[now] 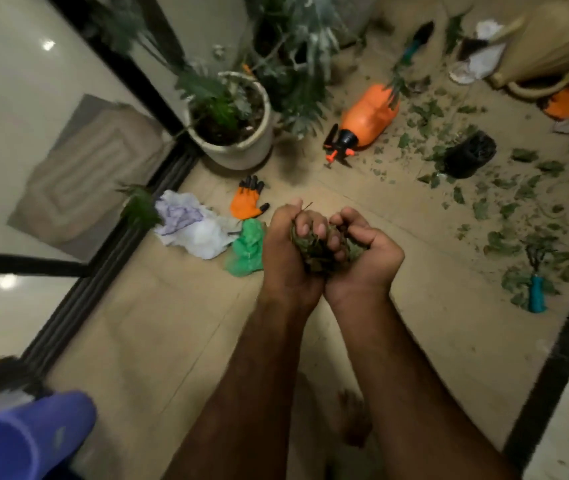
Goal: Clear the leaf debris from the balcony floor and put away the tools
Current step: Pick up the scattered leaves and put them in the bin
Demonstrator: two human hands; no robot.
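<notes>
Both hands sit together in the middle of the frame, cupped side by side with the fingers curled inward. The left hand and the right hand press a clump of leaves between them, so each is closed around the same bundle of green and brown debris. A thin stem pokes up above the left fingers.

Just left of the hands, on the tan floor tiles, lies a crumpled green mesh bag, touching a rumpled white cloth beside it. Above those, an orange glove with black fingertips lies flat, palm down.

Higher up, left of centre, a cream ceramic pot stands upright holding dark soil and a leafy green plant. To its right an orange pressure sprayer lies on its side, its black and orange nozzle pointing lower left.

Across the right half of the frame scattered leaf debris covers the floor. Among it sits a small black plastic pot, tipped over; I cannot tell what is inside. Toward the right edge a teal-handled hand tool lies in the leaves, and another teal-handled trowel rests near the top. In the upper right corner a large tan clay urn lies tilted with white paper beside it.

In the lower left corner the rim of a blue plastic container shows, its contents hidden.
</notes>
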